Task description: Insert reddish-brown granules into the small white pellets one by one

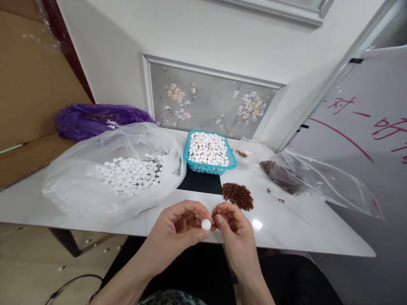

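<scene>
On my white table (286,226), a big clear bag (73,182) of white balls (133,173) crowds the left side. A plastic bag (330,184) of brown bits sprawls at the right, past the edge. A purple bag (82,120) sits behind the clear one. The blue basket (208,169), heaped with more balls, stands between. My right hand (237,233) has thumb and finger pinched together; I can't tell on what. Just beyond is a brown pile (238,196). My left hand (178,228) pinches one white ball (206,224) near the table's front edge.
</scene>
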The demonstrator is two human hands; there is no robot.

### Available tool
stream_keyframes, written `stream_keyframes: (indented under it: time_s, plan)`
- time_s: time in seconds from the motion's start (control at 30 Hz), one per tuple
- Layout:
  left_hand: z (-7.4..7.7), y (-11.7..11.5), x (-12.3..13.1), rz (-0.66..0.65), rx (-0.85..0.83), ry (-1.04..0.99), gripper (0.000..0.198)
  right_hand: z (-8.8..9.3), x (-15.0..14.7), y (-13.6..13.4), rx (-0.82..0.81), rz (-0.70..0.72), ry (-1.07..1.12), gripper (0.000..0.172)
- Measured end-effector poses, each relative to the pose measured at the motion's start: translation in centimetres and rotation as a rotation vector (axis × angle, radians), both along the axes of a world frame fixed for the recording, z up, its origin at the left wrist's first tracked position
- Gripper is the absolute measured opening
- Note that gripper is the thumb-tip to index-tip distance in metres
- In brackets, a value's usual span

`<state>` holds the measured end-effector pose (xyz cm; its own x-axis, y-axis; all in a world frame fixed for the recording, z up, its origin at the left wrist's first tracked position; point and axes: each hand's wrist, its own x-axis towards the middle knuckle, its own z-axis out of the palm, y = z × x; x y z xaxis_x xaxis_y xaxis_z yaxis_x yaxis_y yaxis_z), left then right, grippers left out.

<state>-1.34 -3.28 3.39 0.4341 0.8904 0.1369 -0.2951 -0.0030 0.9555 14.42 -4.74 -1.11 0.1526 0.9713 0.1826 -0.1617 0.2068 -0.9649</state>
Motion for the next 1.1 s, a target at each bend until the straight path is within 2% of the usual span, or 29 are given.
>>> stream_keyframes:
  time_s: [0.17,0.33,0.83,1.1]
  plan:
    - [1.2,-1.2,-0.6,0.134,0.170,0.164,0.017,-0.9,0.1,0.4,-0.036,0.007,-0.033,0.009]
    - [1.8,-1.6,-0.9,0.183,0.305,0.181,0.021,-0.7,0.2,0.4,-0.070,0.076,-0.088,0.011]
    - [2.2,-2.1,-1.6,0.239,0.342,0.130,0.021,-1.6,0.3,0.4,-0.054,0.108,-0.189,0.014]
    - [2.5,-2.3,-1.8,0.268,0.375,0.129,0.022,-1.3,0.2,0.5,-0.052,0.072,-0.268,0.019]
